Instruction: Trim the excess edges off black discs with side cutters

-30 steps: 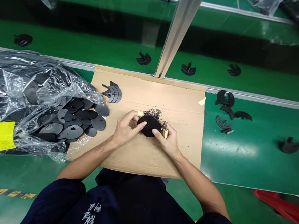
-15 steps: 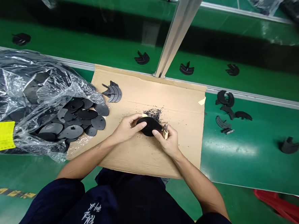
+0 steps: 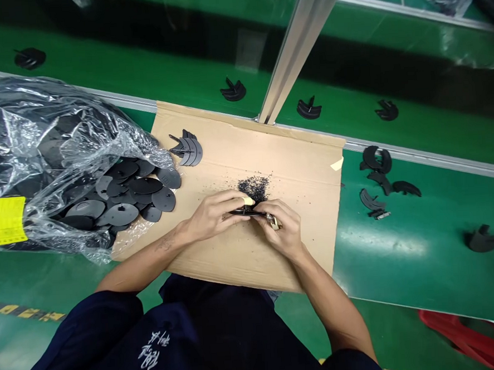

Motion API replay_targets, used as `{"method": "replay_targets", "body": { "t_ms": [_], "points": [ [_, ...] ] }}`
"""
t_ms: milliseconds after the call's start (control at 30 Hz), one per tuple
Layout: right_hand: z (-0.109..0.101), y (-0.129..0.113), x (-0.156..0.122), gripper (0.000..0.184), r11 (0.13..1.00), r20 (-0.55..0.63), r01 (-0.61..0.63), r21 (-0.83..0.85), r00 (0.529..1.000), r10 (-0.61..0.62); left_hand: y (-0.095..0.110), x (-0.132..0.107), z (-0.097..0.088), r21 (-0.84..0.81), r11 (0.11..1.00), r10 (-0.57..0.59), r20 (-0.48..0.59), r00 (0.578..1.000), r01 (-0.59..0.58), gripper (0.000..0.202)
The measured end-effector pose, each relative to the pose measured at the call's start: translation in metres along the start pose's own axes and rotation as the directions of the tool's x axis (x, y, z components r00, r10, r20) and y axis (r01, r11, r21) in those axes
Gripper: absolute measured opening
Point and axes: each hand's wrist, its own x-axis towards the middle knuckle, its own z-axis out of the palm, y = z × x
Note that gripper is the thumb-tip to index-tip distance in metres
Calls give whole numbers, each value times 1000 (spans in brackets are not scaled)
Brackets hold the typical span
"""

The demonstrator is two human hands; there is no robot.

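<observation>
My left hand [image 3: 215,215] is closed on a black plastic disc [image 3: 242,212], which shows almost edge-on over the cardboard sheet [image 3: 296,165]. My right hand [image 3: 283,227] is closed on a small tool with a pale wooden handle [image 3: 274,223], held against the disc's right edge. A little heap of black shavings [image 3: 253,187] lies just beyond the hands. Several more black discs [image 3: 130,197] spill from a clear plastic bag [image 3: 39,147] at the left. A small stack of trimmed fan-shaped parts [image 3: 188,149] rests at the cardboard's far left.
A green conveyor belt [image 3: 414,119] behind the cardboard carries single black parts [image 3: 309,108]. Black offcuts [image 3: 376,180] lie on the green table to the right. A slanted aluminium post [image 3: 292,42] rises from the belt rail. A yellow label [image 3: 2,220] is on the bag.
The disc has been tilted from lying face-up to nearly edge-on between both hands. My right hand has curled over its edge with the tool. The view shifted slightly.
</observation>
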Motion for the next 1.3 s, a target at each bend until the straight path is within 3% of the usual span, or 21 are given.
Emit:
{"method": "replay_targets", "body": {
  "t_ms": [233, 467, 667, 900, 1000, 1133, 1300],
  "points": [
    [6, -2, -3, 21, 997, -36, 76, 28, 997, -75, 9, 4, -1, -34, 998, 41, -64, 997, -43, 22],
    [6, -5, -3, 14, 999, -8, 0, 32, 1000, 1, 9, 2, 1, -41, 998, 52, -90, 995, -56, 22],
    [8, -5, -4, 14, 996, -13, 6, 85, 1000, -5, 11, 1, 1, -58, 998, 28, -135, 990, -36, 17],
    [7, -8, -4, 2, 986, -24, -94, 139, 995, 99, 8, 1, 1, -170, 985, -24, -19, 1000, 21, 29],
    [-4, -7, 1, 8, 979, 23, -149, 143, 989, 147, 7, 0, -1, -164, 982, -106, -39, 994, 98, 26],
    [-14, -1, 6, 18, 987, -6, -155, -46, 988, 154, 5, -1, -5, -119, 982, -159, -79, 984, 149, 22],
    [-6, 10, 2, 21, 957, 148, 56, -284, 989, -14, 4, 1, -4, -111, 990, -99, -51, 994, 93, 20]
  ]
}}
